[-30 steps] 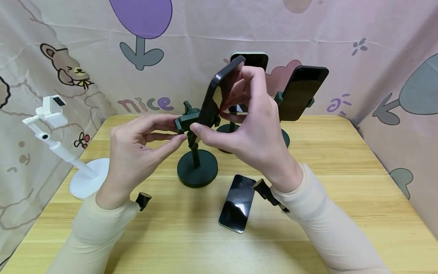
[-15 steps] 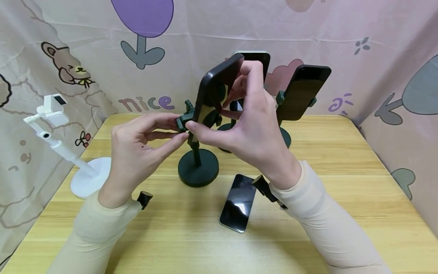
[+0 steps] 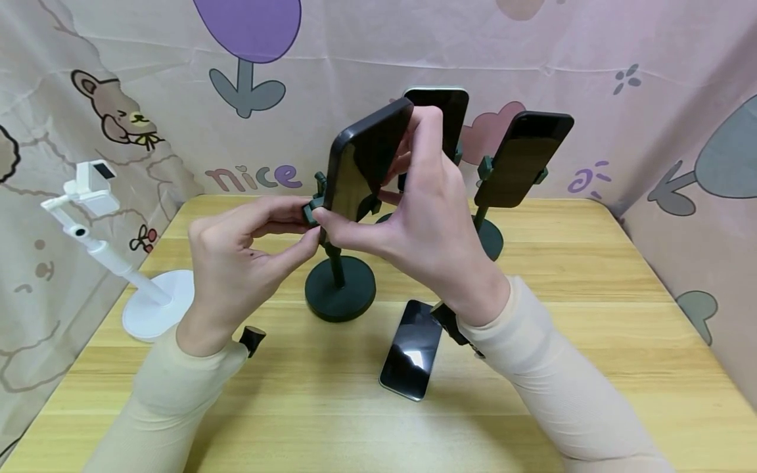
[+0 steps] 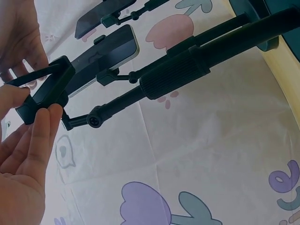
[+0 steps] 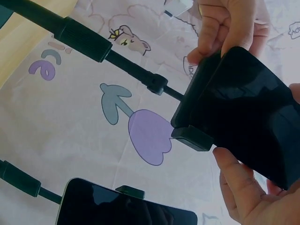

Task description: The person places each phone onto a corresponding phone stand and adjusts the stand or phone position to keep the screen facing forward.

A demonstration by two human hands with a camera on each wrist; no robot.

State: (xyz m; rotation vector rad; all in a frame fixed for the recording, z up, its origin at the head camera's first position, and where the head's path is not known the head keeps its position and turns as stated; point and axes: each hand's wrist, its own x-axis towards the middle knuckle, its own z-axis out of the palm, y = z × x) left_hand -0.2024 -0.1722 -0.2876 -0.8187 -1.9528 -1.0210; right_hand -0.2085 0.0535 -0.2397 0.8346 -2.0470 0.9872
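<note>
My right hand point(image 3: 437, 230) holds a black phone point(image 3: 363, 164) by its edges, tilted above a dark green phone stand point(image 3: 340, 292). Fingers and thumb of my left hand point(image 3: 236, 269) pinch one side of the stand's clamp point(image 4: 51, 89). In the right wrist view the phone's screen faces the camera, and the phone lies against the clamp. One clamp arm point(image 5: 192, 138) shows at the phone's lower edge. Whether the clamp grips the phone, I cannot tell. The phone hides most of the clamp in the head view.
Another phone point(image 3: 411, 351) lies flat on the wooden table point(image 3: 562, 368). Behind my right hand, two more stands carry a light-edged phone point(image 3: 452, 112) and a black phone point(image 3: 523, 161). A white stand point(image 3: 156, 305) is at the left. Printed cloth point(image 3: 355, 59) hangs behind.
My right hand has moved left with the phone, bringing it closer to the clamp. The phone has turned so more of its screen faces the head camera. My left hand stays at the clamp.
</note>
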